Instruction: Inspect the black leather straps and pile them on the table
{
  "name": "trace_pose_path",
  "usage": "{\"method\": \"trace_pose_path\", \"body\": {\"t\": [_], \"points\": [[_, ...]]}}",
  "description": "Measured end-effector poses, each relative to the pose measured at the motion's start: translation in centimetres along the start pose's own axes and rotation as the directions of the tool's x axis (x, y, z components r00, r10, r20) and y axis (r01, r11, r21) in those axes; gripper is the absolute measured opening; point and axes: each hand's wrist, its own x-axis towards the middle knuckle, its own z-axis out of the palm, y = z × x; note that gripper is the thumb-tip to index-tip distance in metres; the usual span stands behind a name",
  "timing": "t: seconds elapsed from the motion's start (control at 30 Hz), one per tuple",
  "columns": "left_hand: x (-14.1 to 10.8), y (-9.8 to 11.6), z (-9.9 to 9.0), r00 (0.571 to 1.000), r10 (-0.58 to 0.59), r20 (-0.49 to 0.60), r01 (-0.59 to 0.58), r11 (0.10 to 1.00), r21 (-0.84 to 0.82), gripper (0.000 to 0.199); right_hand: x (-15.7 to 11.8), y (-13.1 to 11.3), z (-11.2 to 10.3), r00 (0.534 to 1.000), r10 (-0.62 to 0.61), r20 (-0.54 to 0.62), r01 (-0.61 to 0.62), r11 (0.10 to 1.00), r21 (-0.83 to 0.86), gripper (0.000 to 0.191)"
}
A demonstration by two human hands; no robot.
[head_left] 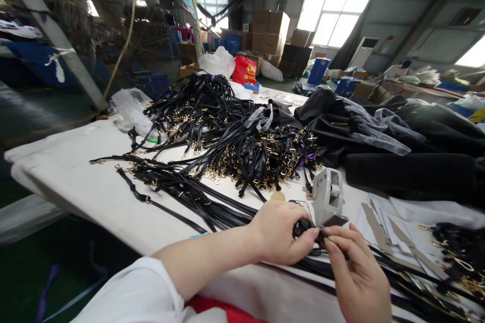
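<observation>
A bunched black strap (301,227) sits right of and below the frame's centre, pinched by the closed thumb and fingers of the left hand (278,232) and right hand (356,268). Above them stands a white tabletop device (329,192); gold-clasped straps (253,159) heap mid-frame.

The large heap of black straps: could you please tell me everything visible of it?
The heap of black straps looks leathery, with gold-coloured metal clasps and purple ties. It lies tangled on the white table; a translucent strip rests on it, and clear plastic sits beside its left end.
</observation>
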Motion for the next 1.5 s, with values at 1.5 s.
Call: {"method": "trace_pose_path", "body": {"t": [1.5], "points": [[0.0,-4.5,-3.7,0.826,-0.045,0.562,0.053,0.999,0.001,0.012,0.5,-1.5,-2.2,0.861,0.409,0.302,-0.434,0.901,0.018,0.039]]}}
